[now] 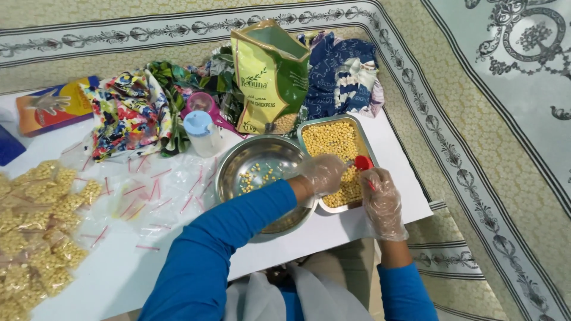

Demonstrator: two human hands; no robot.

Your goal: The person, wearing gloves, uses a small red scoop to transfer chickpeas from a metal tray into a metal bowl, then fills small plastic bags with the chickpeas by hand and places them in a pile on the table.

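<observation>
Right hand (380, 199) grasping light, rigid red scoop (363, 163) by handle; left hand (324, 172) loosely cupped over loose, rolling chickpeas in tray (364, 135).

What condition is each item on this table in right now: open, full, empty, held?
chickpea bag: upright, top open
steel tray: filled with chickpeas
steel bowl: few chickpeas inside
red scoop: held by right hand
left hand: gloved, over tray
small bags: filled
bottle: capped

Round bowl (262, 156): shiny polished metal; rectangular tray (364, 138): brushed metal; scoop (363, 163): glossy red plastic; both hands in thin, crinkled clear plastic gloves; surface (333, 229): matt white; pouch (270, 74): glossy foil; small bags (140, 199): clear film.
</observation>
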